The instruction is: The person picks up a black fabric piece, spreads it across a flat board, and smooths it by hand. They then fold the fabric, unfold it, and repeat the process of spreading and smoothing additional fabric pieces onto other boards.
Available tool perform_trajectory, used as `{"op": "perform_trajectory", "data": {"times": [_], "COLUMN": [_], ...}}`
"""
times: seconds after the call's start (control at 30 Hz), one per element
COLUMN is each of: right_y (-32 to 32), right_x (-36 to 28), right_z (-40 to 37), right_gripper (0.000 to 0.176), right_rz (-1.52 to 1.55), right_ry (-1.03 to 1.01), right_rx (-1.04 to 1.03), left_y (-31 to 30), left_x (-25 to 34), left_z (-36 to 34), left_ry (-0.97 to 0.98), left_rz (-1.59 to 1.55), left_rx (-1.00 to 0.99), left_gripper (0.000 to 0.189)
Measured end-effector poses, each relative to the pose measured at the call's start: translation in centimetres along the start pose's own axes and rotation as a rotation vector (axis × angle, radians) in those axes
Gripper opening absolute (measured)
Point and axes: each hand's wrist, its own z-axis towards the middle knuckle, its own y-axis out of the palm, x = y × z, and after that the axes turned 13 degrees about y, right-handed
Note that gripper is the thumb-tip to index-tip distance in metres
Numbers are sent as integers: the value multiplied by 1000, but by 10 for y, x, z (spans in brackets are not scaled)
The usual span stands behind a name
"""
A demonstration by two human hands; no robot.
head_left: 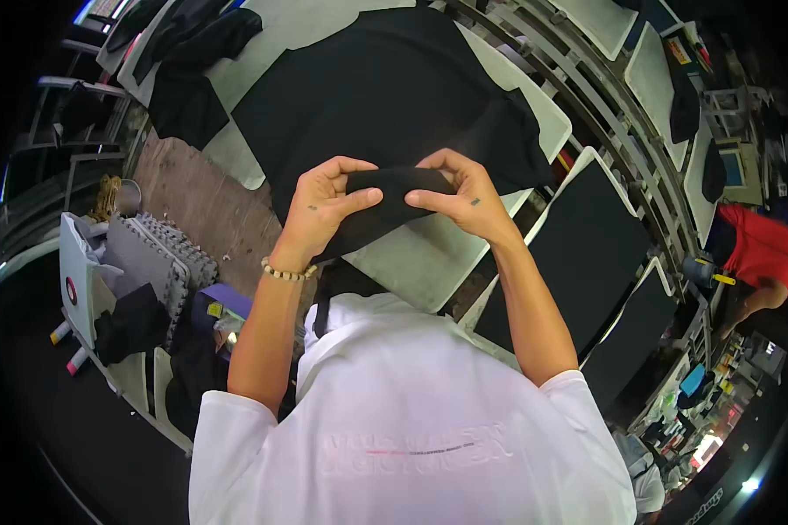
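A large black fabric piece (pixel 350 87), cut like a garment panel, lies spread over a pale flat board (pixel 420 262). Its near edge is lifted and folded between my two hands. My left hand (pixel 324 206), with a beaded bracelet at the wrist, pinches this edge between thumb and fingers. A short distance to its right, my right hand (pixel 466 194) pinches the same edge, thumb on the near side. The fingertips behind the cloth are partly hidden. Both hands are just above the near end of the board.
More boards with black fabric (pixel 578 254) line the rail (pixel 578 79) on the right. At left are grey foam mats (pixel 153 254) and a small table (pixel 79 271). Dark cloth (pixel 188 96) hangs at upper left. A person in a red top (pixel 757 249) is at far right.
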Motion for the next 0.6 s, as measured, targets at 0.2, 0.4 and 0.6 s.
{"op": "perform_trajectory", "data": {"times": [0.2,0.4,0.6], "right_y": [-10,-14,-12], "right_x": [0,-4,1], "right_z": [-5,-12,-16], "right_gripper": [30,34,36], "right_rz": [79,122,27], "right_ry": [80,83,64], "right_rx": [-54,-48,15], "left_y": [-2,-9,-4], "left_x": [1,1,3], "left_z": [1,1,0], "left_ry": [-57,-81,-31], "left_rz": [-45,36,74], "left_rx": [4,-51,-22], "left_gripper": [29,32,32]}}
